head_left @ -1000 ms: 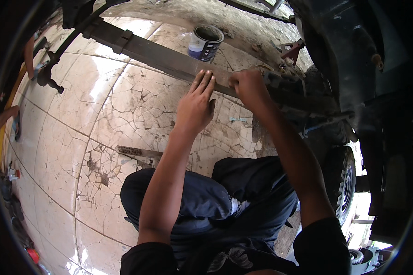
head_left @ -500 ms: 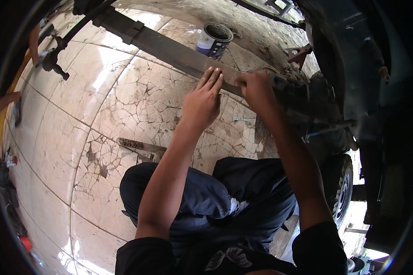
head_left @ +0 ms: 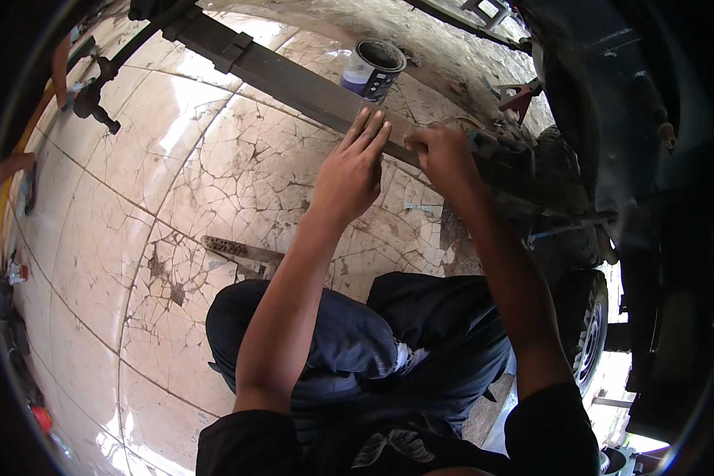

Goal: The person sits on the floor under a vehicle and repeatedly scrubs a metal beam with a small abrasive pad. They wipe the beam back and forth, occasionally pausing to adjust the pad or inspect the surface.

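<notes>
A long grey-brown leaf spring (head_left: 293,87) runs slantwise from the far left toward the vehicle's underside on the right. My left hand (head_left: 349,170) lies against it near its middle, fingers stretched out with small gaps between them. Just to the right, my right hand (head_left: 443,151) is closed, thumb and index finger pinched together at the spring's surface. Whatever may be between those fingers is hidden by the hand. A clamp band (head_left: 234,52) wraps the spring farther to the left, well away from both hands.
Behind the spring stands an open paint can (head_left: 375,67). A wire brush (head_left: 234,248) lies on the cracked tile floor (head_left: 214,159) by my left knee. A tyre (head_left: 589,333) and dark vehicle parts crowd the right. At the left edge another person's hand (head_left: 16,168) shows.
My left hand's fingers have spread slightly and shifted a little along the spring. The right hand stays pinched at nearly the same place.
</notes>
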Demonstrator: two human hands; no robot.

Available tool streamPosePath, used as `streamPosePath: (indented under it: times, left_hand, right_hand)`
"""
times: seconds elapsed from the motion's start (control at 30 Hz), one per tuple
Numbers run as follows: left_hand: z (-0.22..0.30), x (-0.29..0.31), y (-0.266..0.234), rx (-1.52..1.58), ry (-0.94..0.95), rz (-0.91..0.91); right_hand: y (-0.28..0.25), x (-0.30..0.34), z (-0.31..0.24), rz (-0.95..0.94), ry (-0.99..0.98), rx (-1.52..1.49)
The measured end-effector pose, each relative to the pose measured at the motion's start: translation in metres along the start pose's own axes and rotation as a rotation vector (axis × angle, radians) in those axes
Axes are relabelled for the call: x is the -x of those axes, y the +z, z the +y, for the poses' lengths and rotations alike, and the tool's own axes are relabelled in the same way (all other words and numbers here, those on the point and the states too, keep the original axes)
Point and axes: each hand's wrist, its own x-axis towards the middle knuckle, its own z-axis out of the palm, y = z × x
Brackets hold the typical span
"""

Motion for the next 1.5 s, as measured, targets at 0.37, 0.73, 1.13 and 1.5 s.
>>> streamPosePath:
  times: [0.37, 0.73, 1.13, 1.5]
  left_hand:
    - [-0.009, 0.002, 0.004, -0.159, -0.08, 0.044]
    - [-0.016, 0.004, 0.0, -0.253, -0.258, 0.141]
    - [-0.009, 0.002, 0.002, -0.173, -0.185, 0.139]
    - [-0.008, 0.003, 0.004, -0.164, -0.213, 0.078]
  right_hand:
    - [0.015, -0.01, -0.011, 0.05, 0.113, -0.031]
    - [0.018, -0.027, -0.007, 0.059, 0.134, 0.001]
    - [0.019, -0.037, 0.0, 0.073, 0.109, 0.024]
    - [0.01, -0.021, -0.003, 0.054, 0.112, 0.005]
